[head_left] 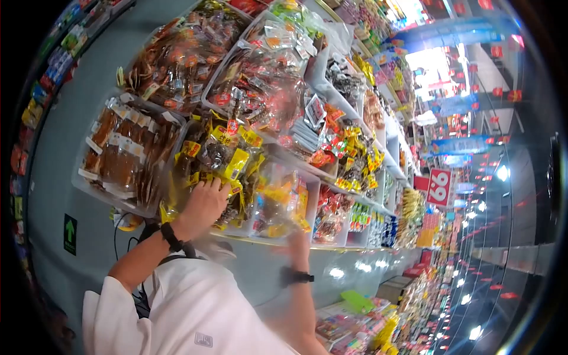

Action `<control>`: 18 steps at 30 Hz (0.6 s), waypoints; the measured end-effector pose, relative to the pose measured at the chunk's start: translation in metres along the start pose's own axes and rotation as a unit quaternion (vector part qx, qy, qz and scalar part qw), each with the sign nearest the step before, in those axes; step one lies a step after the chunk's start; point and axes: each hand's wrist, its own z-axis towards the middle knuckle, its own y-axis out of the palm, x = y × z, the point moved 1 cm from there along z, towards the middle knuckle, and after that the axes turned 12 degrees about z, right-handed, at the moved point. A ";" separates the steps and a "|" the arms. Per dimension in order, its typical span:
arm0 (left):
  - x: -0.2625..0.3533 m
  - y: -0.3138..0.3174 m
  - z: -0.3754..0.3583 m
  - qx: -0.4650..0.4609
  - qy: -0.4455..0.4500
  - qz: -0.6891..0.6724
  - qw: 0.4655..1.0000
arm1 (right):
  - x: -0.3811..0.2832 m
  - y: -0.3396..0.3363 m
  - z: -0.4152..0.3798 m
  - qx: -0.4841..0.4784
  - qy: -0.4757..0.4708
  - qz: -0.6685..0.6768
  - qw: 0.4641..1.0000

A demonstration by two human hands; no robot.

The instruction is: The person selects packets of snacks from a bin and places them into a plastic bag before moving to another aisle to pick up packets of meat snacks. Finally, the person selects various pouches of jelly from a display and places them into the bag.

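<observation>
My left hand (208,206) reaches into a heap of clear snack packets with yellow labels (228,155). Its fingers are bent and closed on a yellow-edged packet (235,188) in that heap. Smeared by motion, my right hand (298,239) is at the near edge of a white bin (312,195). More yellow-and-clear packets (275,204) look blurred in this bin, just beyond the right fingers. Whether those fingers hold one I cannot make out. Each wrist wears a dark band.
Beside the heap stands a bin of brown packaged snacks (121,148). Larger bins of red-labelled packets (260,83) lie beyond. A row of smaller compartments (361,222) runs to the right. A red-and-white price sign (439,186) hangs farther off. Grey floor (44,177) shows at left.
</observation>
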 end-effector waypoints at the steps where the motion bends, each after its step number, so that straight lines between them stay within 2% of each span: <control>1: 0.001 0.006 0.002 0.006 -0.011 -0.004 1.000 | 0.013 -0.007 0.009 0.013 0.003 0.039 0.999; 2: 0.001 0.013 0.004 0.030 -0.021 0.004 0.999 | 0.025 -0.017 0.014 0.009 0.019 0.079 0.997; 5: 0.004 0.012 0.008 0.053 -0.041 -0.014 0.998 | 0.029 -0.019 0.005 -0.072 -0.098 -0.116 0.986; 6: 0.002 0.006 0.009 0.042 -0.044 -0.049 0.997 | 0.033 -0.023 0.003 -0.010 0.011 -0.029 0.999; 8: 0.000 -0.003 0.008 0.035 -0.049 -0.101 0.993 | 0.027 -0.016 -0.025 0.039 0.092 0.108 0.989; 9: 0.001 -0.005 0.006 0.029 -0.042 -0.098 0.994 | 0.034 -0.014 -0.035 0.045 0.095 0.115 0.988; 10: 0.001 -0.008 0.006 0.048 -0.039 -0.116 0.991 | 0.040 -0.010 -0.046 0.055 0.041 0.104 0.992; 13: -0.001 -0.006 0.005 0.077 -0.018 -0.152 0.985 | 0.037 0.005 -0.082 0.065 0.003 0.140 0.988; 16: -0.004 -0.015 0.001 0.099 0.002 -0.181 0.978 | 0.005 0.047 -0.112 0.092 0.130 0.203 0.966; 18: -0.009 -0.027 -0.007 0.102 0.000 -0.205 0.973 | -0.012 0.082 -0.124 0.034 0.128 0.091 0.987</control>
